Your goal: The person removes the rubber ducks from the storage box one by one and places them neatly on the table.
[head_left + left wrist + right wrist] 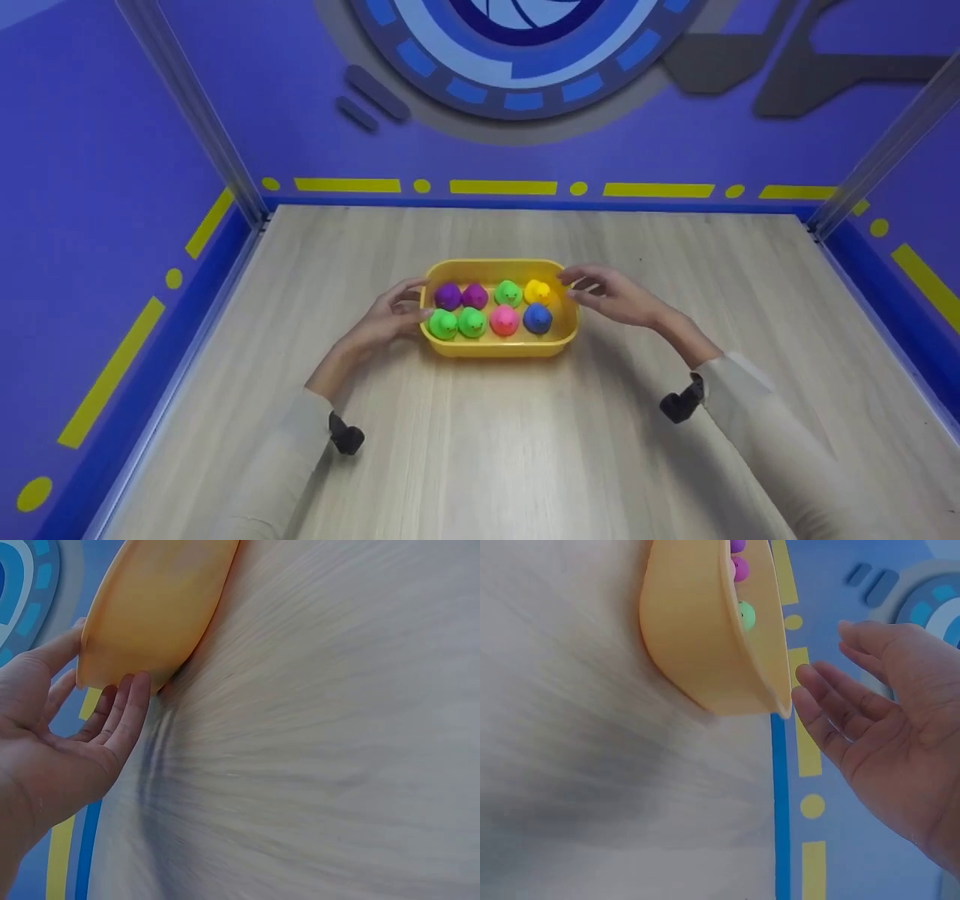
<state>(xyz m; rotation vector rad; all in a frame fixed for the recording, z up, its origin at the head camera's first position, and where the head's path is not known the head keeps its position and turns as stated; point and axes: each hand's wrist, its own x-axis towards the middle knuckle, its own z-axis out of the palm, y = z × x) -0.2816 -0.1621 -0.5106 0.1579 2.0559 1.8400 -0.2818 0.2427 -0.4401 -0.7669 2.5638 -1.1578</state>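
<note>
A yellow plastic tub (499, 350) sits on the table with small toy ducks in two rows. The back row has two purple ducks (448, 296), a green duck (508, 293) and a yellow duck (538, 293). In front are two green ducks (472, 322), a pink duck (504, 321) and a blue duck (538, 319). My left hand (394, 311) holds the tub's left end, thumb at the rim and fingertips against the outer wall. Beside the right end is my right hand (885, 705), its loosely bent fingers apart from the rim in the right wrist view.
The light wooden table (480, 450) is bounded by blue-purple panels (300, 142) at the back and both sides, joined by metal corner posts (202, 112). A black camera mount sits on each wrist, over pale sleeves (765, 420).
</note>
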